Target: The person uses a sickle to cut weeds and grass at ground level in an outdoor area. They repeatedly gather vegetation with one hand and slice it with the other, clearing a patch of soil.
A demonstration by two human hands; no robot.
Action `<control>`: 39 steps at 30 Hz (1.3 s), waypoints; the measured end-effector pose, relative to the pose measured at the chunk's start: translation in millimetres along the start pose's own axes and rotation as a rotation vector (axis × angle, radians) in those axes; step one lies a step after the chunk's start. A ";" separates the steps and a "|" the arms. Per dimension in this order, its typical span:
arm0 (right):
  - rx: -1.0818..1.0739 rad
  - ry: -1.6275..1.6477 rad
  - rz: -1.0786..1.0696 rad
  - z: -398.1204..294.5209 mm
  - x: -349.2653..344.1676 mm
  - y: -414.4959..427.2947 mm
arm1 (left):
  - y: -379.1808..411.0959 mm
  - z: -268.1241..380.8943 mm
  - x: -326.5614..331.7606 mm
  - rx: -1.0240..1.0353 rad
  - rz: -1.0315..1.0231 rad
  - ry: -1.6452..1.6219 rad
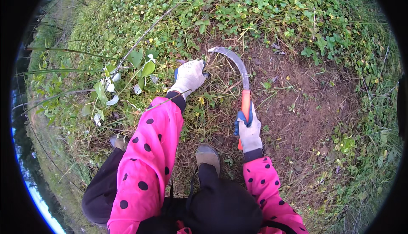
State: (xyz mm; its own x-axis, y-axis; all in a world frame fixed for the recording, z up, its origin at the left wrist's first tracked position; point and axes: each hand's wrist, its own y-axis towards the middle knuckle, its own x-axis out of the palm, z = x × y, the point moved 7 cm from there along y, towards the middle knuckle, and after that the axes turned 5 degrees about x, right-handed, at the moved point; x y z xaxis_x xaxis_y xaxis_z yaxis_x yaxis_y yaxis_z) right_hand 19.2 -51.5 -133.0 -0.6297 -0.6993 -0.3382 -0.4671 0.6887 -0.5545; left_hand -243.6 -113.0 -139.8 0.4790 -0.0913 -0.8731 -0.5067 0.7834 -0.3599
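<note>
My right hand (249, 127), in a white work glove with a blue palm, grips the orange handle of a sickle (240, 66). The curved metal blade points up and bends left, its tip just right of my left hand. My left hand (190, 74), in a matching glove, is low in the weeds with its fingers curled down. Dry stalks and grass (216, 69) lie beside its fingertips. Whether those fingers hold any stems is hidden by the back of the glove.
Bare brown soil (312, 106) spreads to the right. Low leafy weeds (271, 1) grow beyond it. A broad-leaved plant (106, 88) and long thin stems stand at the left. My boot (207, 157) is planted below my hands; another shows at lower left.
</note>
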 end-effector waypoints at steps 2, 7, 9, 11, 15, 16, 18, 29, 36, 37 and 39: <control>0.131 -0.174 -0.069 12.1 16.9 7.0 | -1.1 10.3 2.1 0.045 0.016 -0.032; 0.345 0.158 -0.173 64.1 3.5 -102.0 | -57.9 -31.4 -13.7 0.016 0.184 -0.094; 0.433 0.248 -0.212 42.9 -2.7 -112.3 | -77.2 -35.4 -24.0 0.037 0.252 -0.186; 0.391 0.310 -0.173 43.7 -6.0 -104.8 | -101.8 -32.5 -26.8 0.086 0.481 -0.164; 0.247 0.517 0.001 30.3 -24.9 -86.2 | -164.8 -75.7 -8.5 0.026 0.489 -0.677; 0.277 0.510 0.016 30.4 -26.6 -84.5 | -181.4 -94.1 -2.3 -0.080 0.537 -0.929; 0.296 0.464 0.039 30.5 -28.5 -82.0 | -213.2 -127.3 14.2 -0.262 0.734 -1.465; 0.258 0.541 0.129 31.0 -32.0 -89.6 | -311.1 -229.1 -23.2 -0.736 1.169 -0.955; 0.373 0.438 -0.054 37.3 -4.7 -92.8 | -198.5 54.2 -113.8 0.195 0.705 -0.515; 0.334 0.400 -0.061 29.6 -1.3 -95.5 | -183.4 87.3 -101.6 0.369 0.495 -0.435; 0.275 0.419 -0.100 22.1 4.3 -98.1 | -148.2 118.7 -55.4 0.315 0.307 -0.140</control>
State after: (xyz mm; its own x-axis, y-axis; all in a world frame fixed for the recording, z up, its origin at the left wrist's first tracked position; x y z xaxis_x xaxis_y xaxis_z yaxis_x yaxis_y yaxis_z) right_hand 75.9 -126.3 -96.9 -0.8114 -0.5838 0.0293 -0.3928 0.5075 -0.7669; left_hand -109.9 -151.1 1.0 0.4436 0.2415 -0.8631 -0.4083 0.9117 0.0452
